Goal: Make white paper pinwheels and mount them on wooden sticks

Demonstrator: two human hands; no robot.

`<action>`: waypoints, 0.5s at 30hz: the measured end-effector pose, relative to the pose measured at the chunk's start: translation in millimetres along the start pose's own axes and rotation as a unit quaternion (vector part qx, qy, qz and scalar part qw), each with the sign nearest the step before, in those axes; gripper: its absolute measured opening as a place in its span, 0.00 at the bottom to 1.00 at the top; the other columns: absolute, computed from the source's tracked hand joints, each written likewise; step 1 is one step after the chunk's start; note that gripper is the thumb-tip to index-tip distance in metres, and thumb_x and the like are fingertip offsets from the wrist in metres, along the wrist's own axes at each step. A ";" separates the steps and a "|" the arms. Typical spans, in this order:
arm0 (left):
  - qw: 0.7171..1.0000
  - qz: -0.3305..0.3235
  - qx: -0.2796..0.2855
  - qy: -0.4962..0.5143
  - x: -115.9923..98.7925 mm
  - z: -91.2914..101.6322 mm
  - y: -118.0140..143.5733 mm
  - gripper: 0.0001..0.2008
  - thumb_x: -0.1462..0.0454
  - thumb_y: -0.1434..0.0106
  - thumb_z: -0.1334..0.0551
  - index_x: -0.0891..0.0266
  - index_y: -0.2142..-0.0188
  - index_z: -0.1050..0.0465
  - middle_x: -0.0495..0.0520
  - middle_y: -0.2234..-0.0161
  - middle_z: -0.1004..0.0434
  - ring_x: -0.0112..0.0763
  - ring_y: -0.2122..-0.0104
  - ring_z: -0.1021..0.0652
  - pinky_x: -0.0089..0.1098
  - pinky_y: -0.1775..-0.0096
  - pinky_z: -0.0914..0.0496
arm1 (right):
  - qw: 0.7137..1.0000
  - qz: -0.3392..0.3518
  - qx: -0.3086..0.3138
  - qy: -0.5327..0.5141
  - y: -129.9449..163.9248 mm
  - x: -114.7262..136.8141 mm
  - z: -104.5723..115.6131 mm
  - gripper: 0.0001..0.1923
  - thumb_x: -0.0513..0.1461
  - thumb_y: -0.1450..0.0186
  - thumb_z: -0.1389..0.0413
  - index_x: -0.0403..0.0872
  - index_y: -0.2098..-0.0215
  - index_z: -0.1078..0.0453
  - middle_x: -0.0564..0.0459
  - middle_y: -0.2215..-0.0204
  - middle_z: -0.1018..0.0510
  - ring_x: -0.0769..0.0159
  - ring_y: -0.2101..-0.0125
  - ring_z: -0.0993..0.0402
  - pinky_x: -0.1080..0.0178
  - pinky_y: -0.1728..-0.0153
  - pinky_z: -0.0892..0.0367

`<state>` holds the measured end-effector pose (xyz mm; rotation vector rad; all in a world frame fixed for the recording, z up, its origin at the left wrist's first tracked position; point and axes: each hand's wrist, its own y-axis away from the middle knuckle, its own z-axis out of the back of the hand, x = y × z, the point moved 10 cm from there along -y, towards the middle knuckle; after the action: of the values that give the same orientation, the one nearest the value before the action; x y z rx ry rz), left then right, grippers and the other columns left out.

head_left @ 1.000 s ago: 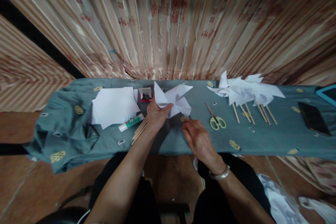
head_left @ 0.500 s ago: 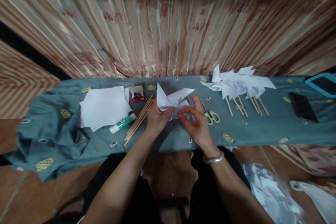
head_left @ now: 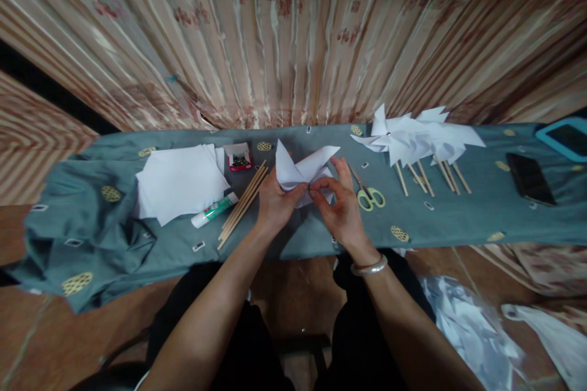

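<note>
While the left hand (head_left: 274, 204) grasps a folded white paper pinwheel (head_left: 300, 171) above the middle of the green cloth-covered desk (head_left: 444, 220), the fingers of the right hand (head_left: 342, 211) pinch its centre. A slipping grip could let the folds spring open. Its far blades (head_left: 321, 159) point forward, splayed left and right; no long axis stands out.

The light is dim and muted, its source impossible to tell. Behind the table (head_left: 458, 220), pale sheen streaks the curtain (head_left: 312, 43), whose folds splay outward under wide-angle distortion and darken high above the table's right end. A soft shadow lies on the table below the white pinwheel (head_left: 314, 164). Under the table, black trousers (head_left: 362, 342) lose nearly all detail. Lettering on the table's glue stick (head_left: 214, 210) blurs past reading
</note>
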<state>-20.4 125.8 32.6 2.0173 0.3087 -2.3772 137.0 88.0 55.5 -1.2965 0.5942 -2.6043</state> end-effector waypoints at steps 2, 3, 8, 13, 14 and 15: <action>1.000 0.006 0.006 0.005 1.9 -0.7 -0.1 0.28 0.67 0.51 0.30 0.63 0.49 0.28 0.53 0.56 0.19 0.39 0.58 0.21 0.35 0.54 0.28 | 1.000 0.001 -0.002 0.003 0.3 -0.7 0.0 0.04 0.38 0.35 0.44 0.49 0.66 0.27 0.50 0.33 0.42 0.50 0.30 0.57 0.39 0.34 0.53; 1.000 0.010 0.010 0.011 3.1 -1.6 -0.1 0.28 0.66 0.51 0.30 0.64 0.48 0.28 0.53 0.56 0.20 0.40 0.57 0.21 0.35 0.54 0.28 | 1.000 0.002 -0.003 0.004 0.4 -1.2 -0.1 0.03 0.38 0.35 0.44 0.49 0.66 0.27 0.51 0.33 0.42 0.50 0.30 0.57 0.38 0.34 0.53; 1.000 0.000 0.020 0.022 4.8 -3.4 0.2 0.28 0.65 0.50 0.31 0.64 0.48 0.28 0.55 0.54 0.20 0.41 0.56 0.21 0.36 0.54 0.28 | 1.000 0.000 -0.004 -0.005 0.2 -2.4 0.0 0.03 0.37 0.36 0.43 0.49 0.66 0.27 0.51 0.33 0.41 0.49 0.30 0.57 0.37 0.34 0.55; 0.999 -0.005 0.027 0.018 4.5 -3.8 0.5 0.27 0.65 0.50 0.31 0.63 0.49 0.28 0.55 0.54 0.20 0.41 0.56 0.21 0.36 0.54 0.28 | 1.000 -0.004 -0.002 -0.016 0.3 -1.4 0.1 0.03 0.37 0.35 0.43 0.49 0.66 0.27 0.51 0.33 0.41 0.49 0.30 0.57 0.37 0.34 0.54; 0.999 -0.007 0.030 0.019 4.0 -4.3 0.6 0.27 0.65 0.50 0.31 0.63 0.49 0.27 0.55 0.55 0.20 0.40 0.57 0.21 0.36 0.54 0.28 | 1.000 -0.004 0.000 -0.018 0.4 -1.4 -0.3 0.03 0.37 0.35 0.43 0.49 0.66 0.27 0.51 0.33 0.41 0.49 0.30 0.57 0.37 0.34 0.54; 0.999 -0.008 0.031 0.020 3.7 -4.7 0.6 0.27 0.65 0.51 0.31 0.63 0.49 0.27 0.55 0.55 0.20 0.40 0.57 0.21 0.36 0.54 0.28 | 1.000 -0.005 0.002 -0.020 0.4 -1.6 -0.8 0.03 0.37 0.35 0.43 0.49 0.66 0.27 0.51 0.33 0.41 0.49 0.30 0.57 0.37 0.34 0.54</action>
<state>-16.4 126.4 28.2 2.0983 0.2544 -2.3877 137.2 88.3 53.7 -1.3491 0.5787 -2.5796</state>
